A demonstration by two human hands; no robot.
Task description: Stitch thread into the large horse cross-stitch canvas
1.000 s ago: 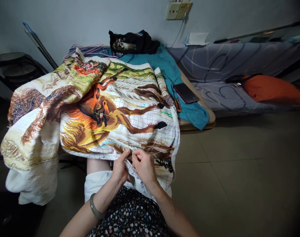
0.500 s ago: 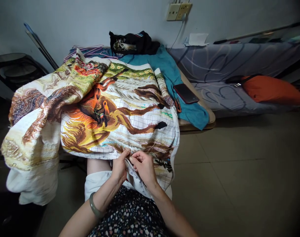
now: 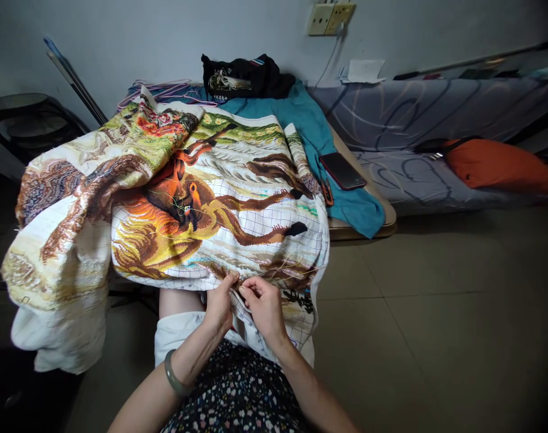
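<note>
A large cross-stitch cloth (image 3: 219,198) with an orange, brown and green picture is draped over a low table and down onto my lap. My left hand (image 3: 219,307) pinches the cloth's near edge, thumb on top and fingers under the fold. My right hand (image 3: 262,304) is closed in a pinch right beside it, thumb and forefinger pressed together over the stitching; whatever they hold is too small to make out. A pale thread (image 3: 296,270) runs up and to the right from that hand across the cloth. A green bangle (image 3: 174,376) sits on my left wrist.
A dark phone (image 3: 342,170) and small orange-handled scissors (image 3: 326,191) lie on a teal cloth (image 3: 314,132) at the table's right edge. A black bag (image 3: 244,75) sits at the back. A bed with an orange pillow (image 3: 499,165) stands to the right. Tiled floor lies below.
My right hand's pinch has dipped a little lower against the cloth edge. The left hand keeps its hold. The view shifted very slightly.
</note>
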